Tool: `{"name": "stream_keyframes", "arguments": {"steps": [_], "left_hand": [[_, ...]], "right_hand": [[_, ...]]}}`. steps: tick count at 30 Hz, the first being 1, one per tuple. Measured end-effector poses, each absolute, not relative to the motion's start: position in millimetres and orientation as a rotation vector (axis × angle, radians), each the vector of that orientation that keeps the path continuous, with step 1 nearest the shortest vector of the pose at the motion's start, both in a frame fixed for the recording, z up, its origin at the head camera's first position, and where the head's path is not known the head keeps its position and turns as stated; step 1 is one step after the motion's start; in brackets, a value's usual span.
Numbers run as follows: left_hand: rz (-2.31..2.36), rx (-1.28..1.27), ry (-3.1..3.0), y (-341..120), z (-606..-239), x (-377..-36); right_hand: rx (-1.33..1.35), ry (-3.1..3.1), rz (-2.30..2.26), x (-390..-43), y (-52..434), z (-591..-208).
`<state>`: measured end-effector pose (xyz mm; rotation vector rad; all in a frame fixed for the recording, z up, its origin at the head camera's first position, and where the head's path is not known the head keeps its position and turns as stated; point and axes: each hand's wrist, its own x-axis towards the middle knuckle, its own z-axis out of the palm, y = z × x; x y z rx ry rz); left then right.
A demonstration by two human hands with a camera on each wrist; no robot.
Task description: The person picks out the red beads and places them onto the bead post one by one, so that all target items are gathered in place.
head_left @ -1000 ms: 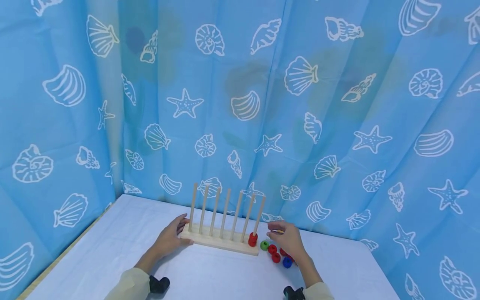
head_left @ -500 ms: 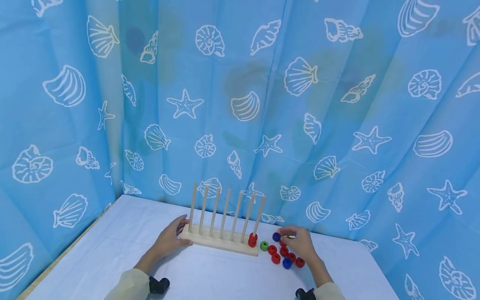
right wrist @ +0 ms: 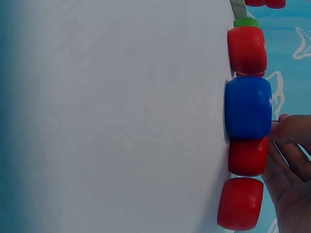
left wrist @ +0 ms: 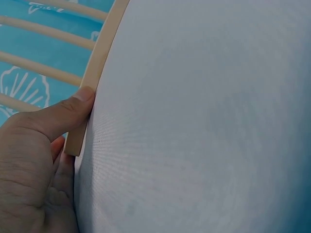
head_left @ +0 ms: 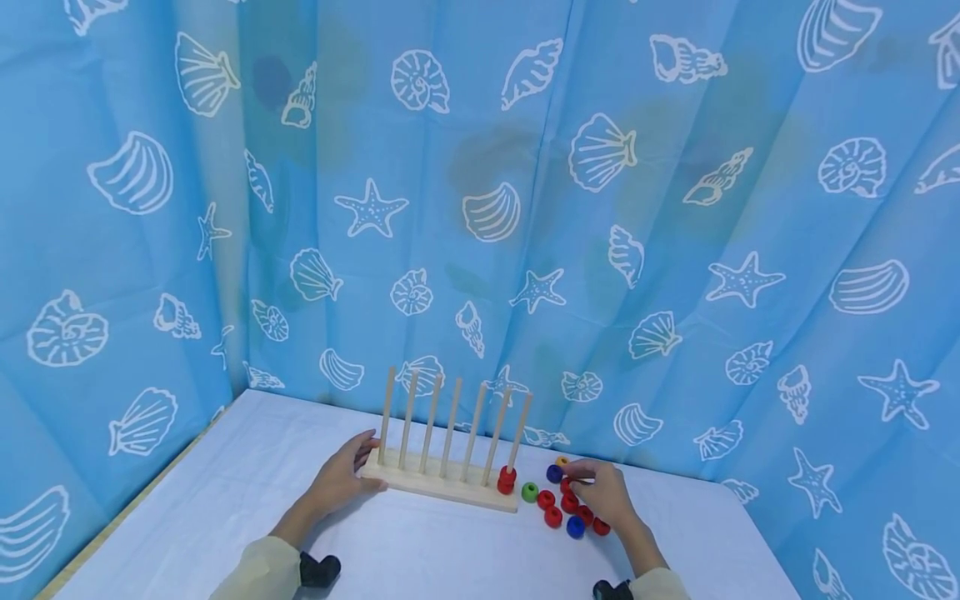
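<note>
A wooden rack [head_left: 442, 485] with several upright pegs stands on the white table. Two red beads [head_left: 507, 479] sit on its rightmost peg. My left hand [head_left: 360, 467] grips the rack's left end; in the left wrist view its thumb [left wrist: 65, 114] lies on the base's front edge [left wrist: 97, 58]. Loose beads lie right of the rack: green [head_left: 529, 492], purple [head_left: 553, 473], yellow [head_left: 562, 461], blue [head_left: 575, 526] and several red [head_left: 552, 517]. My right hand [head_left: 577, 482] rests among them, fingertips [right wrist: 289, 128] against the blue bead [right wrist: 248, 107] and a red one [right wrist: 248, 155]. A grip is not visible.
A blue curtain [head_left: 480, 208] with shell prints closes off the table at the back and on both sides. The white tablecloth [head_left: 247, 467] spreads out left of and in front of the rack. A wooden table edge [head_left: 112, 525] shows at the lower left.
My right hand moved right from beside the rack's last peg, uncovering the loose beads, then settled down among them. The left hand and the rack have stayed put.
</note>
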<state>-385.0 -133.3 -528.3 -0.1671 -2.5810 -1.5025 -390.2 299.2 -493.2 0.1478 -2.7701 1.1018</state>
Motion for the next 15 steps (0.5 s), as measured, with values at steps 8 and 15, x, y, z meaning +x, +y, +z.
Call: {"name": "stream_keyframes", "arguments": {"steps": [8, 15], "left_hand": [[-1.520, -0.177, -2.576, -133.7, -527.8, -384.3], [-1.505, -0.170, -2.588, -134.6, -527.5, -383.0]], "right_hand": [[0.151, -2.806, 1.124, -390.2, 305.4, -493.0], [0.166, -2.833, 1.120, -392.2, 309.9, -494.5]]}}
